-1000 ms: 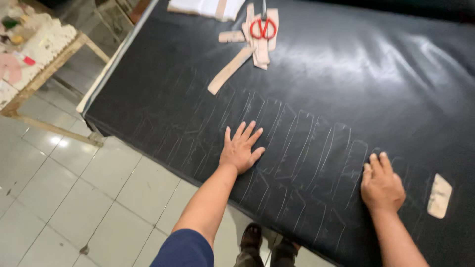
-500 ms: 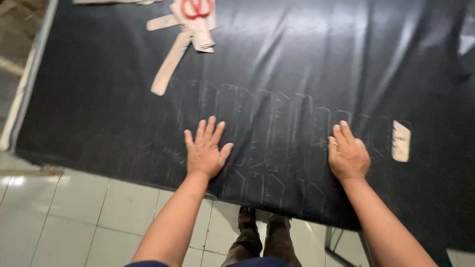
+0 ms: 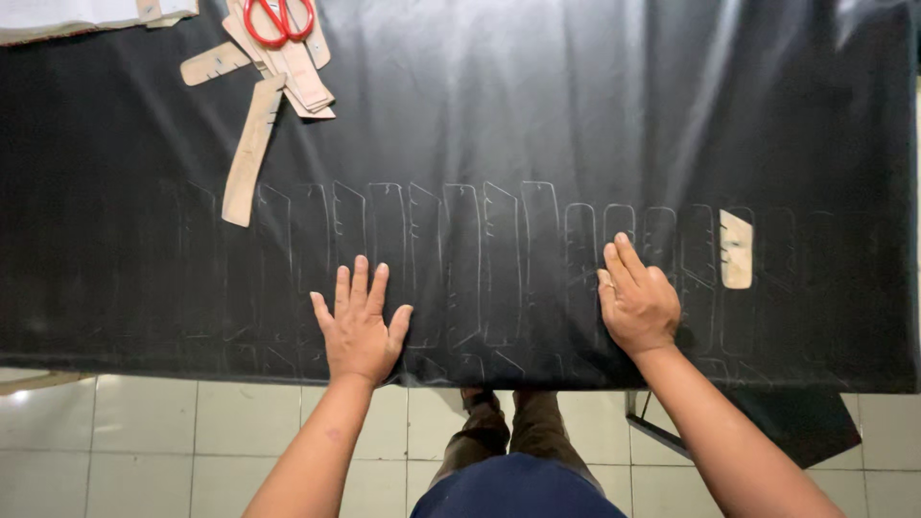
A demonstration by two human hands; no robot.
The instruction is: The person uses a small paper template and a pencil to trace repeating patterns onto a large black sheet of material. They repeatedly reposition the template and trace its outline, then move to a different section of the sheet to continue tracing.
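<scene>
— Pressing down flat, is that what both hands do?
— Yes. The left hand (image 3: 359, 326) lies palm-down on the black glossy sheet of leather-like material (image 3: 576, 125) covering the worktop, fingers (image 3: 360, 283) spread and released, grasping nothing. The right hand (image 3: 637, 302) rests on the same sheet near its front edge, fingers loosely curled, also holding nothing.
— What lies around them?
— A row of faint chalk-drawn strap outlines (image 3: 460, 259) runs under and between both hands. A small tan cardboard template (image 3: 736, 249) sits just beside the right hand. At the far left, a pile of tan cardboard pattern strips (image 3: 254, 144) carries red-handled scissors (image 3: 278, 19).
— And below?
— White tiled floor (image 3: 144, 441).
</scene>
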